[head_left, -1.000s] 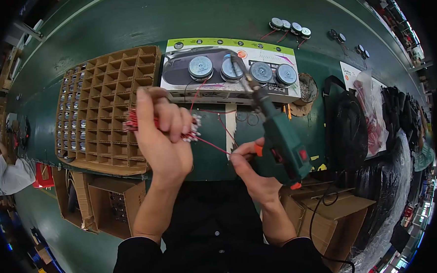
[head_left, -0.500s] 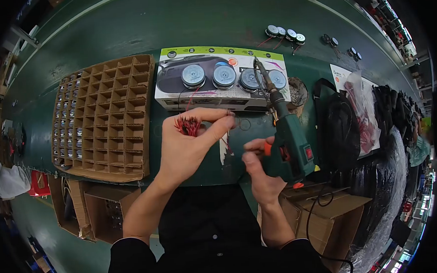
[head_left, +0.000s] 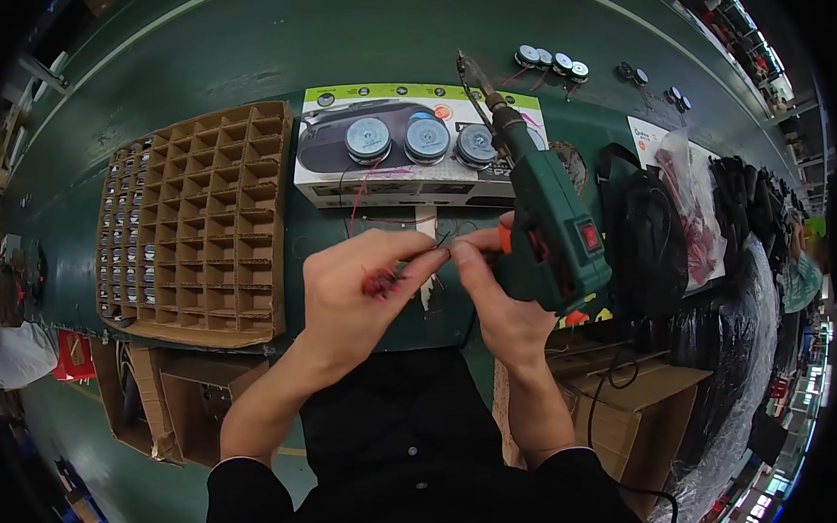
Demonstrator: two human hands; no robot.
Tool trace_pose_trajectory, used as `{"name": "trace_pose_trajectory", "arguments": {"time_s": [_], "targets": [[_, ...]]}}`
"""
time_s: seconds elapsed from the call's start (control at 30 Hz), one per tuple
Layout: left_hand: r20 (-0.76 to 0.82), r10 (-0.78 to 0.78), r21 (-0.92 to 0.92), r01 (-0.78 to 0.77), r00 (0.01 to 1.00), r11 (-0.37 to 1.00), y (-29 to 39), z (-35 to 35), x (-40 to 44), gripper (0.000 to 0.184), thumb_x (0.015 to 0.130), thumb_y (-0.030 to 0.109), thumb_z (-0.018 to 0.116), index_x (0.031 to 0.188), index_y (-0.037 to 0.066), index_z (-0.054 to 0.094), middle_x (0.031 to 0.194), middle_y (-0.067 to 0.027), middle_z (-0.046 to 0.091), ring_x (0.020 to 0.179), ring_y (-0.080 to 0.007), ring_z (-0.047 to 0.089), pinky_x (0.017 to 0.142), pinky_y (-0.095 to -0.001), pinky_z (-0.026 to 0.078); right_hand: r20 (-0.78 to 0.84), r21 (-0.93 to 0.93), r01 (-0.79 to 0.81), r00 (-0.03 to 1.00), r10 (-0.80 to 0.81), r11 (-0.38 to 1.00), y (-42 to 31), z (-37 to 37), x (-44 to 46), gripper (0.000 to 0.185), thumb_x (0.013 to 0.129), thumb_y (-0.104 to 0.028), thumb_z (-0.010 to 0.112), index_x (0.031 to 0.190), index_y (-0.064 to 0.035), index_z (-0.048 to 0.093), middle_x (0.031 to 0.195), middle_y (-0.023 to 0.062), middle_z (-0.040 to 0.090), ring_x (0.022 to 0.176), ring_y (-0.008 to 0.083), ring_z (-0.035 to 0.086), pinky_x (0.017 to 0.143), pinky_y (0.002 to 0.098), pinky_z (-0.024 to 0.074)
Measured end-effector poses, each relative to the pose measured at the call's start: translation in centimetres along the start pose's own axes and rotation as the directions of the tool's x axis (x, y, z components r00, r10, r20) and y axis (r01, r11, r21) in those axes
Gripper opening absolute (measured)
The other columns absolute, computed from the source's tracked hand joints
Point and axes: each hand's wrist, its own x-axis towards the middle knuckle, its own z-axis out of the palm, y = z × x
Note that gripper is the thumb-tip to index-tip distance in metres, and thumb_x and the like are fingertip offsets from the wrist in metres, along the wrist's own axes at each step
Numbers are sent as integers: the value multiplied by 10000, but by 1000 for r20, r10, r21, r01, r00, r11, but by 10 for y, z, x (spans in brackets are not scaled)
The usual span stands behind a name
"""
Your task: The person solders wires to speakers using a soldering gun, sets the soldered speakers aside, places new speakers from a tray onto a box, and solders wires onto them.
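My left hand (head_left: pixel 344 289) is closed around a bundle of short red and black wires (head_left: pixel 380 282), with its thumb and forefinger pinching dark wire ends (head_left: pixel 444 241). My right hand (head_left: pixel 507 318) holds a green soldering gun (head_left: pixel 556 216) with an orange trigger and a red switch, its tip pointing up and away. Right thumb and forefinger meet the left fingertips at the wire ends. Just beyond my hands, round silver speakers (head_left: pixel 369 139) sit magnet-up on a printed box (head_left: pixel 339 192). A red and a black wire trail from the leftmost one. The gun covers the box's right end.
A divided cardboard tray (head_left: pixel 204 230), its left columns filled with speakers, lies at left. More speakers (head_left: pixel 561 64) stand farther back on the green bench (head_left: pixel 369 37). Black bags (head_left: pixel 649 235) are at right. Cardboard cartons (head_left: pixel 635 411) and a black cable (head_left: pixel 590 428) lie below.
My right hand has moved left and up with the soldering gun, bringing its fingertips to the left hand's. The left hand has turned slightly, tilting the wire bundle.
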Motion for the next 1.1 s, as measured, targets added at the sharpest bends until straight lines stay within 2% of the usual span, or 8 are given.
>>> {"name": "trace_pose_trajectory", "arguments": {"time_s": [0.03,0.07,0.17,0.23,0.27,0.37,0.43,1.1], "targets": [[69,290,238,-299,954,924,-6,0,-1,237,795,32,784,1021,37,712,809,-74,703,626,-215,661,587,-318,514,28,33,-26,999,25,999,1,-1,-1,133,872,-18,765,985,-23,693,847,8,662,756,69,628,670,236,501],[84,329,275,-339,941,900,-7,1,-3,228,770,41,780,984,62,707,826,-72,693,633,-251,657,579,-338,516,29,33,-27,999,26,999,3,-1,-1,133,872,-18,765,985,-23,693,847,8,662,756,69,628,670,236,501],[97,323,357,-336,941,871,-12,0,1,204,789,49,770,983,60,708,841,-69,693,660,-249,671,586,-335,521,9,-236,225,973,-230,945,28,-14,-6,160,880,-55,773,1011,-28,685,971,29,661,797,109,630,731,272,523],[52,308,332,-307,950,892,-26,-11,19,200,793,56,770,984,59,709,833,-71,690,686,-255,682,596,-331,530,-76,62,14,997,-9,998,21,-23,-19,165,901,-69,754,1038,-17,677,1023,43,661,826,120,632,746,292,531],[26,351,349,-338,936,874,-39,-17,29,193,798,66,772,983,78,717,852,-62,694,700,-254,686,604,-325,535,-62,21,135,989,-134,991,28,-31,-25,314,959,-176,675,1195,17,600,976,122,670,738,126,629,547,231,485],[76,370,477,-360,926,802,-45,-27,49,130,820,109,763,944,122,725,963,0,710,713,-229,691,593,-321,531,5,-43,49,999,-49,998,30,-54,-49,331,955,-163,684,1220,20,606,988,129,679,705,132,632,535,228,483],[140,352,502,-373,925,780,-41,-27,59,119,824,96,767,936,95,728,1027,-13,718,759,-233,705,632,-321,547,-58,-102,-73,996,67,992,23,-53,-53,209,918,-111,733,1084,14,704,919,64,707,789,112,639,733,266,520],[194,329,526,-381,924,760,-54,-23,68,81,842,127,761,895,69,742,1114,20,744,832,-214,736,679,-298,576,-39,63,-343,937,346,937,9,-43,-31,173,936,-136,708,1005,4,635,795,49,638,561,90,585,482,228,439]]}}
